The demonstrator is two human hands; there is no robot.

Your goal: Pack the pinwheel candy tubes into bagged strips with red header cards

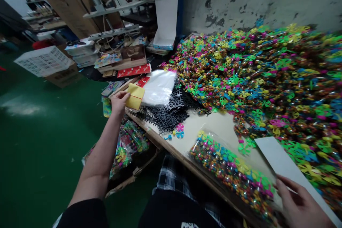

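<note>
My left hand (119,101) reaches out to the table's left end and pinches a yellow card (135,96) with a red line across it. Beside that card lie a stack of clear plastic bags (159,87) and a heap of black plastic grid pieces (167,114). My right hand (300,205) is at the bottom right, its fingers closed on a long white card strip (285,167). Just left of that hand lies a clear bag filled with colourful pinwheel toys (231,167).
A huge pile of loose colourful pinwheel toys (267,74) covers the table's right and far side. The wooden table (208,121) edge runs diagonally. Filled bags (128,142) sit below the table. Boxes, a white basket (44,60) and a machine (125,7) stand beyond on the green floor.
</note>
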